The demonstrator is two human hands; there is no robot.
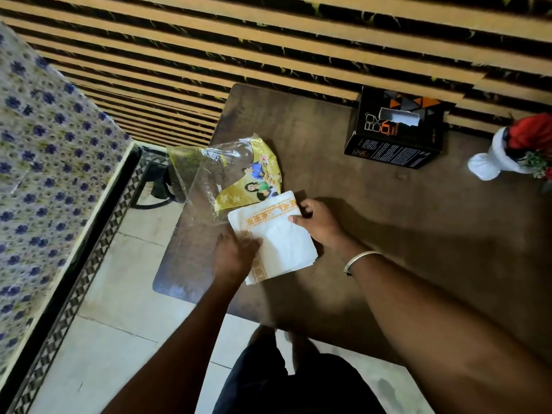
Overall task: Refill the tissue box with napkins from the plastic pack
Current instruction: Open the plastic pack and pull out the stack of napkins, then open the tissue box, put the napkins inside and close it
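Note:
A stack of white napkins (282,237) with an orange patterned border lies near the left part of the brown table (418,219). My left hand (234,255) grips its near left corner. My right hand (319,222) holds its far right edge, thumb on top. Just behind the stack lies the yellow and clear plastic pack (230,174), flat and crumpled, its mouth toward the napkins. The black tissue box (397,130) with orange triangles stands at the table's far side by the wall, its top slot showing a white opening.
A white vase (493,159) with red flowers stands at the table's right rear. A striped slatted wall (268,40) runs behind. A bed with a blue-flowered cover (44,159) is on the left, with tiled floor (119,324) between it and the table.

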